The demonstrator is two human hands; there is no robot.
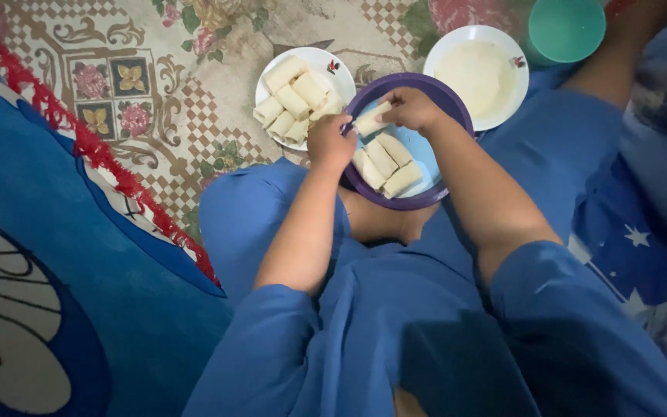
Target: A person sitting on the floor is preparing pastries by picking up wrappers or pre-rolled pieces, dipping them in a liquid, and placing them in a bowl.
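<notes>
A purple-rimmed bowl [451, 99] rests on my lap and holds three pale rolled pieces [384, 164]. Over the bowl, my left hand [330, 144] and my right hand [411, 108] together grip another pale roll [370, 120], one hand at each end. Just beyond the bowl to the left, a white plate [336, 63] carries several more of the same rolls [295, 99]. A second white plate [517, 79] to the right holds a flat pale sheet or batter.
A teal bowl [566, 28] stands at the top right. The plates sit on a floral patterned mat [194, 93]. A blue cartoon rug with a red fringe [48, 232] covers the left. My blue-clad legs fill the lower middle; star-patterned blue cloth [634, 239] lies right.
</notes>
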